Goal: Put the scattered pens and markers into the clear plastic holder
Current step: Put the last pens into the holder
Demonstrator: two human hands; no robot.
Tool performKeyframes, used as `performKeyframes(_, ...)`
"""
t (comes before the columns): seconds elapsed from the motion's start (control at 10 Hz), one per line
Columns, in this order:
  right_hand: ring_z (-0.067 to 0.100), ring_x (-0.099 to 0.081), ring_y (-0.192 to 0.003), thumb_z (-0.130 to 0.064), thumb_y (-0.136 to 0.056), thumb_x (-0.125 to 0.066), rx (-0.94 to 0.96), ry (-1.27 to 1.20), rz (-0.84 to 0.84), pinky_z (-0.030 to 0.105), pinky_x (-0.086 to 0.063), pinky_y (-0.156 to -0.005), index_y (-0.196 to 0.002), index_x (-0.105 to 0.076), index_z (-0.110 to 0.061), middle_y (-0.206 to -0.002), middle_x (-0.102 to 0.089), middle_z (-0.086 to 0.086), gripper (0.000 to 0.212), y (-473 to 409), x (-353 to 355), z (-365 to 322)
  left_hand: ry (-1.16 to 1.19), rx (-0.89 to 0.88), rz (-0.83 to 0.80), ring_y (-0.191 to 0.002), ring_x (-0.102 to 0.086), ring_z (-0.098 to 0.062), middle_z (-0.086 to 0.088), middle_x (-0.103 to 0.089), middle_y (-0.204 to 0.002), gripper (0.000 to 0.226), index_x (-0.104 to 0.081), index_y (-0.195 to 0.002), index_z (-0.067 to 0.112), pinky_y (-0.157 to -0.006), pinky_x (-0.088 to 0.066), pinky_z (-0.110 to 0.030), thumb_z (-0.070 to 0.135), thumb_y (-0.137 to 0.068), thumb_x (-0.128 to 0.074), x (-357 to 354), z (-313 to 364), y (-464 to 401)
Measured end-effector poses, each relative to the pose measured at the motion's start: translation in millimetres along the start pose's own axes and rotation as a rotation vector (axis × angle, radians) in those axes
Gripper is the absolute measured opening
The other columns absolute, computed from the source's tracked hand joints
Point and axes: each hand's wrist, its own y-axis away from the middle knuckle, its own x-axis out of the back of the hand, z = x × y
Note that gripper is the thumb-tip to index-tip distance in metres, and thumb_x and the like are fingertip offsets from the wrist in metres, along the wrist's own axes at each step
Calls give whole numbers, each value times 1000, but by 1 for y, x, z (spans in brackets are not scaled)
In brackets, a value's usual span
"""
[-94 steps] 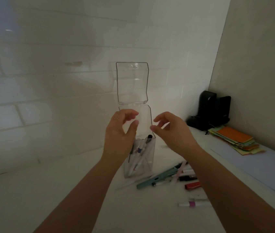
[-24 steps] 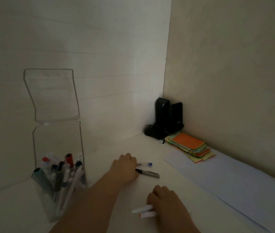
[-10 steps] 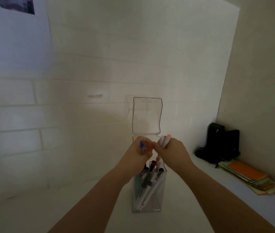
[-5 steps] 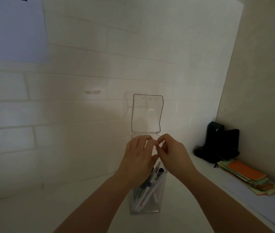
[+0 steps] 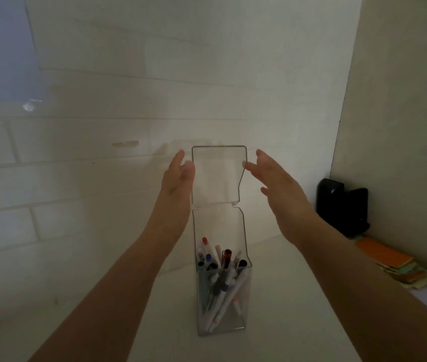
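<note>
The clear plastic holder stands upright on the white desk, filled with several pens and markers. Its hinged clear lid stands open, straight up above the box. My left hand is raised at the lid's left edge, fingers spread, thumb near or touching the edge. My right hand is raised at the lid's right edge, fingers apart and empty. Whether either hand touches the lid I cannot tell.
A white brick wall runs behind the desk. A black device sits in the right corner by the beige side wall. A stack of coloured sticky notes lies in front of it. A sheet of paper hangs top left.
Both hands have let their pens drop into the holder and risen from its mouth up to either side of the open lid. The pens now rest inside.
</note>
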Motion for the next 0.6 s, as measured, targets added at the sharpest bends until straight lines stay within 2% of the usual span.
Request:
performKeyframes(0.1, -9, -25, -121, -48, -92, -22, 115, 161, 24, 5, -21, -93, -130, -44, -33, -134, -30, -31, 46, 43, 9, 10, -176, -143, 13, -83, -44, 22, 8, -48, -102, 42, -41, -126, 17, -75, -35, -7, 41, -96, -25, 0, -4, 29)
performKeyframes(0.2, -28, -29, -110, -57, -81, -21, 109, 177, -6, -10, -22, -74, -115, -42, -52, -129, -40, -29, 40, 81, 5, 31, -169, -208, 13, -69, -49, 17, 9, -44, -81, 46, -47, -123, 16, -61, -37, -1, 46, -91, -35, -6, -20, 71)
performKeyframes(0.3, -41, -34, -88, -46, -87, -29, 30, 60, -33, -17, -24, -65, -106, -40, -53, -112, -50, -38, 24, 99, -4, 53, -110, -126, 6, -112, -40, 19, 22, -43, -120, 50, -33, -122, 49, -86, -27, 8, 70, -77, -32, -11, -45, 107)
performKeyframes(0.4, -41, -38, -85, -27, -95, -34, 13, 14, -64, -16, -26, -66, -101, -41, -54, -97, -46, -49, 29, 106, -12, 66, -141, -48, -30, -121, -33, 18, 30, -34, -131, 52, -25, -118, 61, -92, -24, 7, 80, -70, -29, -11, -63, 120)
performKeyframes(0.5, -41, -36, -86, -25, -96, -35, -11, 12, -70, -16, -27, -67, -103, -38, -54, -103, -42, -42, 30, 107, -17, 73, -53, 7, -93, -125, -30, 16, 34, -31, -134, 58, -23, -120, 62, -102, -27, -9, 81, -67, -33, -16, -69, 120)
performKeyframes(0.6, -36, -42, -91, -22, -95, -38, -35, -1, -65, -14, -28, -68, -106, -43, -49, -102, -47, -44, 30, 111, -14, 73, 76, 85, -111, -131, -36, -3, 15, -39, -140, 49, -34, -125, 46, -109, -33, -32, 59, -79, -45, -12, -66, 121)
